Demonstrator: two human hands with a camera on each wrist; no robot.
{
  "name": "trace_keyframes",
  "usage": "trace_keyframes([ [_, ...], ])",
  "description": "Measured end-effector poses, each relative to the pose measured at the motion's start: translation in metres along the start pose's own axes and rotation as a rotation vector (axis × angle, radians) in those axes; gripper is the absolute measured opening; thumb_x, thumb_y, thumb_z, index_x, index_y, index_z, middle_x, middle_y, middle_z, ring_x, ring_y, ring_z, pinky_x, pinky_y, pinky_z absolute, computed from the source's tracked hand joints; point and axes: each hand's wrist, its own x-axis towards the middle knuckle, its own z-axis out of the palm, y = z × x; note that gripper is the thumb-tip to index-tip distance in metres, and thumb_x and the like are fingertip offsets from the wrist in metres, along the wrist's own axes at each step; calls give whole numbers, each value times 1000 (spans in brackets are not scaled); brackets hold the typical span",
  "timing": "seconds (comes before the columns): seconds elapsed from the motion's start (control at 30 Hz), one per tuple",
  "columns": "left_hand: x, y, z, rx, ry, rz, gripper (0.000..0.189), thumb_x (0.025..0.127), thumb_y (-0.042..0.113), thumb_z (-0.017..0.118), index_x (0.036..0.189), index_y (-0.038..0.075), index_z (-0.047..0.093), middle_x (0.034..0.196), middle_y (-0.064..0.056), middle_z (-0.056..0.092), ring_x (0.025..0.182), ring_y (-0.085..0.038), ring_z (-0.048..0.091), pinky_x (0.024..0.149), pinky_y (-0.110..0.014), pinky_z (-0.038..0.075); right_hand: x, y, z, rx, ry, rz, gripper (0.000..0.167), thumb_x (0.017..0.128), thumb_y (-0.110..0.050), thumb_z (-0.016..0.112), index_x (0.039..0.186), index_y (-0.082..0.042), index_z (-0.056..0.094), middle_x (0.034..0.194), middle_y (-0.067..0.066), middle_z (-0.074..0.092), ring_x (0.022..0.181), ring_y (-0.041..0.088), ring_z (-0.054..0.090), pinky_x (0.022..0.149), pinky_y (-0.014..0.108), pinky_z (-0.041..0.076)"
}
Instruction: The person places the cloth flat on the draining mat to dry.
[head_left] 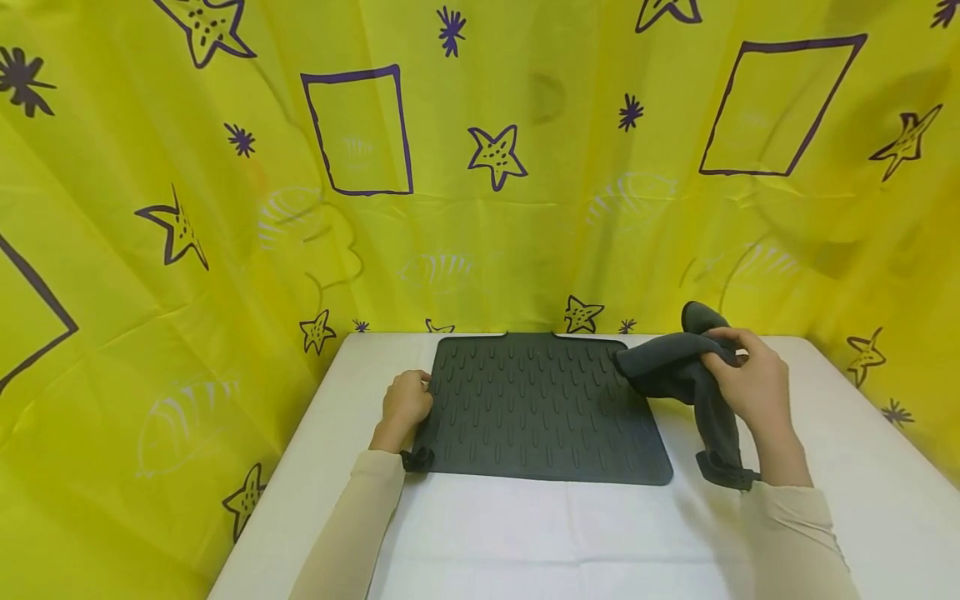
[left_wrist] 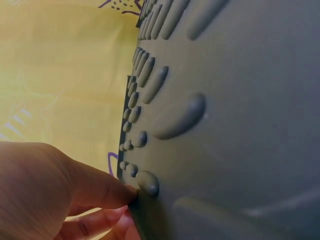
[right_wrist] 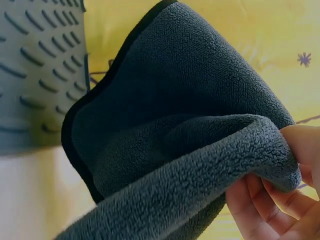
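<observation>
A dark grey ridged mat with raised oblong bumps and a low rim stands in the middle of the white table. My left hand pinches its left edge; in the left wrist view the thumb presses on the bumpy face while the fingers go behind it. On the other side, my right hand grips a bunched dark grey cloth by a fold. The cloth looks plush with a black bound edge, and one corner overlaps the mat's upper right side in the head view.
The white table has its far edge against a yellow curtain printed with stars, fish and frames. The curtain also runs along the left and right sides. Dark bands circle both wrists.
</observation>
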Motion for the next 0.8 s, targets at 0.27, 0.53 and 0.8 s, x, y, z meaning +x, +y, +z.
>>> trace_keyframes([
  [0.27, 0, 0, -1, -6, 3, 2, 37, 89, 2, 55, 122, 6, 73, 113, -14, 75, 99, -33, 72, 78, -49, 58, -2, -15, 4, 117, -30, 6, 35, 100, -21, 63, 130, -4, 64, 117, 26, 64, 74, -25, 48, 63, 7, 45],
  [0.53, -1, 1, -1, -7, 0, 1, 39, 88, 2, 55, 122, 6, 73, 115, -14, 75, 102, -34, 72, 81, -50, 58, -5, -27, 10, 179, -30, -1, 36, 99, -21, 62, 131, -4, 64, 124, 23, 63, 75, -23, 54, 62, 11, 46],
  [0.8, -1, 0, 0, -4, 0, -2, 39, 88, 2, 55, 122, 6, 73, 116, -14, 75, 103, -34, 72, 81, -50, 58, -10, -44, 16, 197, -33, -17, 34, 99, -22, 62, 130, -7, 64, 127, 20, 63, 79, -22, 54, 61, 16, 46],
])
